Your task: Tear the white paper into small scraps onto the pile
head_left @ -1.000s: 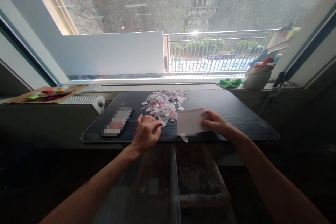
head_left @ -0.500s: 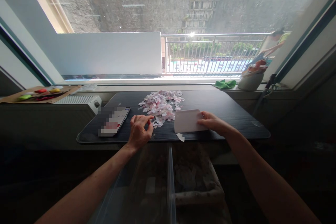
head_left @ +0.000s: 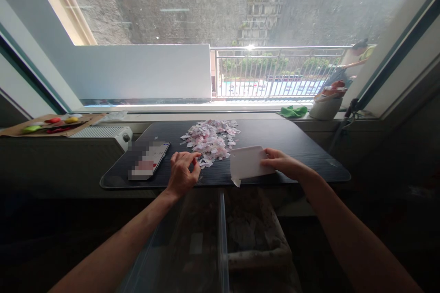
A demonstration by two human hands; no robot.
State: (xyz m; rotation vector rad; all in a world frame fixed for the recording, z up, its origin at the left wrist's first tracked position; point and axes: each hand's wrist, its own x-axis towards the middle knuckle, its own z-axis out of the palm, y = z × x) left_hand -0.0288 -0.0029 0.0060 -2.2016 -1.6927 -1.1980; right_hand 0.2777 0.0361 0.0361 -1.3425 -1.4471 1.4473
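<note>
One white card (head_left: pixel 249 163), probably light and fairly stiff, clamped by its right side in the right hand (head_left: pixel 288 165), over the surface (head_left: pixel 295 144) near its front edge; best held there, clear of the corners. Paper scraps (head_left: pixel 208 139) heaped just beyond and left, likely soft, very light, easily scattered. Left hand (head_left: pixel 182 171) with thumb and fingertips close; cannot tell if pinching anything. Phone (head_left: pixel 157 158) farther left; open room rightward, little nearward.

White card (head_left: pixel 246 163), beside heaped paper scraps (head_left: pixel 210 139)
</note>
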